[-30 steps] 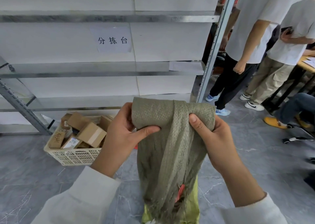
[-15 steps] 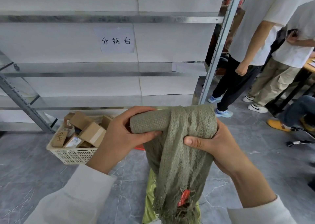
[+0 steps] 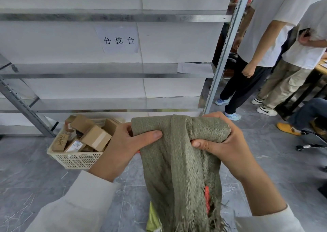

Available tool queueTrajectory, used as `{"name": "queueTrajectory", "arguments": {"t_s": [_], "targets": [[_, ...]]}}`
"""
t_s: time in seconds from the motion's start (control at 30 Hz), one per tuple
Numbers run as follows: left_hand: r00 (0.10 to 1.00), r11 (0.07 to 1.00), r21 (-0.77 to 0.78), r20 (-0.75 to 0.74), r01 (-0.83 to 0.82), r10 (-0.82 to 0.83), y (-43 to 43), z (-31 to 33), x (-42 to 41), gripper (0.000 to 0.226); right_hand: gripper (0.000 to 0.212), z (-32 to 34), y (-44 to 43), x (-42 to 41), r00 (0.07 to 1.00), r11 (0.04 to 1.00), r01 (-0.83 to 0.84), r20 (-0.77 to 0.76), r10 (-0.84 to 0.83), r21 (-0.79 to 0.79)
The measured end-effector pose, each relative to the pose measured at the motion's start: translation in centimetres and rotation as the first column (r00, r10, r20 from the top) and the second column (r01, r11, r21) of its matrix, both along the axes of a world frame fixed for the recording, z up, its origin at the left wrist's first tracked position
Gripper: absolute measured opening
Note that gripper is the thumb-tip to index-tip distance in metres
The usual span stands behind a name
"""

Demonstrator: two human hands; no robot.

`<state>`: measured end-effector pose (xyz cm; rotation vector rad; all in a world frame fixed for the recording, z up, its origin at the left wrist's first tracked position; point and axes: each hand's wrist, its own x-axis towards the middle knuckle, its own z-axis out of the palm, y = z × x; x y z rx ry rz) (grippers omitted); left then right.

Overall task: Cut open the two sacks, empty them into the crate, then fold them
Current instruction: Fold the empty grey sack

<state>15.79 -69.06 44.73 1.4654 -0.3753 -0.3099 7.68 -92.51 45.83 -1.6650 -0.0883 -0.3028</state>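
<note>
I hold a grey-green woven sack (image 3: 178, 162) bunched up in front of me. Its top is rolled into a thick horizontal band, and the rest hangs down with a frayed lower edge and a red tag. My left hand (image 3: 123, 143) grips the left end of the roll, thumb across the front. My right hand (image 3: 224, 147) clamps the right end. A yellow-green sack (image 3: 153, 219) shows on the floor just below the hanging part. The cream plastic crate (image 3: 74, 158) stands on the floor to the left, holding several cardboard boxes.
A metal shelving rack (image 3: 221, 58) backed with white paper stands ahead, with a paper sign on it. Two people in white shirts stand at the right, and a seated person's leg and an office chair base (image 3: 307, 145) are further right. Grey tile floor lies all around.
Both hands have wound the sack's top tighter into a roll and lowered it slightly. My right fist has closed further around its end, and the hanging part has shortened.
</note>
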Motion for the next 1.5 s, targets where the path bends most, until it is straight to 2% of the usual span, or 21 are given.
{"name": "queueTrajectory", "arguments": {"t_s": [0.1,0.17,0.23,0.27,0.37,0.47,0.67,0.77,0.87,0.97,1.03,1.13,1.23,1.3,1.4,1.5], "targets": [[0.993,0.996,-0.010,-0.073,-0.090,0.089,-0.8,-0.4,-0.2,0.065,0.051,-0.1,0.2,0.2,0.999,0.999,0.012,0.049,-0.010,-0.038],[0.992,0.995,0.007,-0.073,-0.102,0.102,-1.3,-0.4,-0.4,0.086,0.045,-0.1,0.5,0.4,0.995,0.995,0.055,0.091,-0.048,-0.086],[0.995,0.994,0.074,-0.051,-0.082,0.086,-1.8,-0.4,-0.7,0.109,0.044,-0.2,0.9,0.6,0.987,0.982,0.117,0.131,-0.098,-0.145],[0.997,0.989,0.129,-0.026,-0.073,0.077,-2.2,-0.4,-0.8,0.113,0.044,-0.2,1.2,0.7,0.981,0.976,0.142,0.153,-0.116,-0.168],[0.993,0.964,0.247,0.092,-0.096,0.075,-3.1,-0.9,-1.2,0.106,0.042,-0.4,1.8,0.7,0.967,0.974,0.171,0.213,-0.137,-0.147],[0.972,0.966,0.202,0.201,-0.164,0.123,-3.5,-1.1,-1.0,0.098,0.043,-0.3,2.1,0.6,0.967,0.988,0.142,0.220,-0.125,-0.061],[0.895,0.954,0.061,0.367,-0.293,0.252,-3.2,-1.0,-0.7,0.102,0.028,-0.1,2.3,0.6,0.995,0.961,0.098,-0.008,-0.099,0.257],[0.829,0.969,0.035,0.526,-0.246,0.191,-2.5,-0.7,-0.2,0.113,0.031,-0.3,2.4,0.5,0.992,0.932,0.076,-0.125,-0.033,0.354],[0.833,0.982,0.081,0.544,-0.170,0.099,-1.9,0.0,0.1,0.100,0.035,-0.4,2.3,0.5,0.982,0.904,0.035,-0.181,0.048,0.427],[0.830,0.965,0.118,0.540,-0.236,0.137,-1.8,0.2,-0.3,0.083,0.036,-0.3,2.4,0.5,0.970,0.887,0.031,-0.229,0.085,0.460],[0.831,0.954,0.095,0.522,-0.283,0.195,-1.9,0.1,-0.5,0.078,0.045,-0.4,2.6,0.5,0.974,0.921,0.015,-0.215,0.075,0.390],[0.848,0.935,0.114,0.469,-0.335,0.247,-1.8,0.2,-0.5,0.076,0.069,-0.4,2.6,0.5,0.992,0.989,-0.034,-0.112,0.051,0.146],[0.889,0.924,0.187,0.388,-0.335,0.244,-1.6,0.2,-0.7,0.076,0.093,-0.6,2.2,0.6,0.997,0.996,-0.056,-0.047,0.060,0.072],[0.943,0.939,0.215,0.258,-0.267,0.210,-1.4,0.1,-0.7,0.079,0.099,-0.5,1.8,0.6,0.999,0.999,-0.043,-0.030,0.044,0.022],[0.996,0.965,0.249,0.064,-0.077,0.063,-0.9,0.3,-0.4,0.086,0.088,-0.6,1.5,0.5,0.999,0.991,0.033,-0.009,-0.035,-0.133],[1.000,0.973,0.232,0.016,0.005,-0.009,-0.5,0.8,-0.2,0.085,0.067,-0.5,1.8,0.2,0.990,0.958,0.142,0.029,-0.139,-0.247]]}}
